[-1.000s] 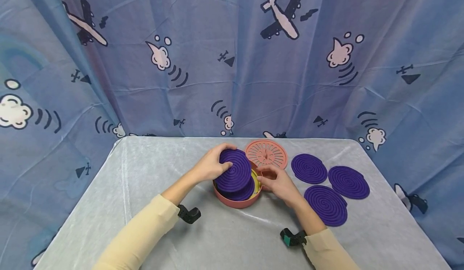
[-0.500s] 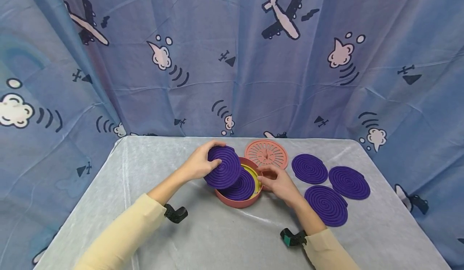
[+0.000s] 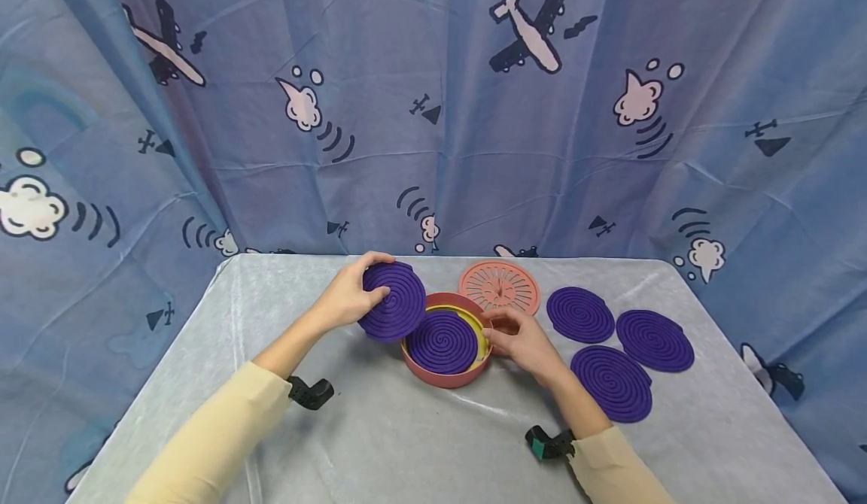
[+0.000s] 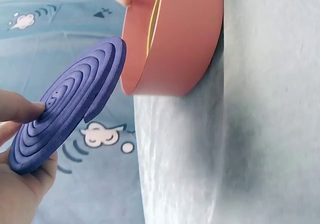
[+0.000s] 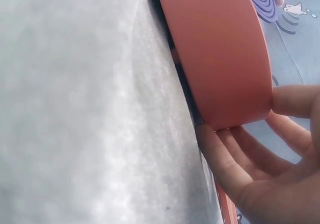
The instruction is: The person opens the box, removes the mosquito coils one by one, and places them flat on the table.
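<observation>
My left hand [image 3: 344,296] pinches a purple mosquito coil [image 3: 396,305] between thumb and fingers, above the table and left of the round coral mosquito-coil box [image 3: 443,381]. The left wrist view shows the thumb on the spiral face of this coil [image 4: 75,96], with other fingers behind it. Another purple coil [image 3: 443,343] lies inside the box, over a yellow inner piece [image 3: 482,338]. My right hand [image 3: 527,344] holds the box by its right side. In the right wrist view its fingers are bent against the wall [image 5: 220,59], near the rim and base.
Behind the box lies a slotted coral lid [image 3: 500,282]. Several purple coils lie to the right: one at the back [image 3: 580,314], one farther right [image 3: 655,340], one nearer [image 3: 612,384]. A blue patterned curtain [image 3: 433,113] hangs behind the grey-white covered table [image 3: 379,444].
My left hand has carried its coil leftward and slightly back, off the box, which uncovers the coil inside. The right hand has stayed on the box's side.
</observation>
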`<state>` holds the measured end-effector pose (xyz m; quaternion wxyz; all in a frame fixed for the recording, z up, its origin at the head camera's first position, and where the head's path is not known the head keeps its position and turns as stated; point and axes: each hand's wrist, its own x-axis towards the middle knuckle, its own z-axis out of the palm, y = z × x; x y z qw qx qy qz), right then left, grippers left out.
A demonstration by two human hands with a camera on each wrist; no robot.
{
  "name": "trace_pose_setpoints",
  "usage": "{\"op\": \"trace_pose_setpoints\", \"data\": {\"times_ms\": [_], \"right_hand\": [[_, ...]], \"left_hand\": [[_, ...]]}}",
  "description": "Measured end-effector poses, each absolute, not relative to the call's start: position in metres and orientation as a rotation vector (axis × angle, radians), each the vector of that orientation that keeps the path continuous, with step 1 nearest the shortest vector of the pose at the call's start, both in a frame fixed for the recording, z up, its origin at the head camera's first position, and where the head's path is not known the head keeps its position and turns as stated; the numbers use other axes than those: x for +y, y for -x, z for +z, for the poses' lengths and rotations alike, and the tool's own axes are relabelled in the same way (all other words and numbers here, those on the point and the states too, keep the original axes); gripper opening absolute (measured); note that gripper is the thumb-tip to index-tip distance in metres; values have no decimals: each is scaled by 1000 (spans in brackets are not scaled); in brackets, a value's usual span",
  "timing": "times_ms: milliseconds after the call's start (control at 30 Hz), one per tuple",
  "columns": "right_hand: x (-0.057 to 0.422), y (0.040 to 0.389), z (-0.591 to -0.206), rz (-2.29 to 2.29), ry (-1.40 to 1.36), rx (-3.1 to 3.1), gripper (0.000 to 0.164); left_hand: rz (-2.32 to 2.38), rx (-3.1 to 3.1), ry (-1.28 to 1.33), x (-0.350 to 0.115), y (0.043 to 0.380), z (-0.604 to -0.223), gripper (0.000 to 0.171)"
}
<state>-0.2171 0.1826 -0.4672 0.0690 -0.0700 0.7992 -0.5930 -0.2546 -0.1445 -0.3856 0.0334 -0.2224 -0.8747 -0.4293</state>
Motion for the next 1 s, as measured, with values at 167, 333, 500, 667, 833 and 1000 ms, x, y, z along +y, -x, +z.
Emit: {"op": "trace_pose_setpoints", "data": {"times_ms": [167, 333, 500, 667, 833, 1000], "right_hand": [[182, 216, -467, -1791, 221, 2408, 36], [182, 217, -467, -1802, 237, 2407, 36], [183, 217, -468, -1809, 237, 2398, 35], [183, 216, -468, -1809, 221, 2394, 35], [184, 215, -467, -1814, 241, 2396, 36], [184, 215, -466, -1822, 238, 2384, 37]], "left_hand": [[-1303, -2682, 642, -161, 255, -381, 48], [-1276, -2687, 583, -178, 257, -385, 49], [-1265, -2710, 523, -190, 259, -393, 50], [-1248, -2724, 438, -201, 264, -403, 50], [-1255, -2745, 313, -215, 269, -414, 51], [-1285, -2741, 199, -230, 271, -426, 52]]}}
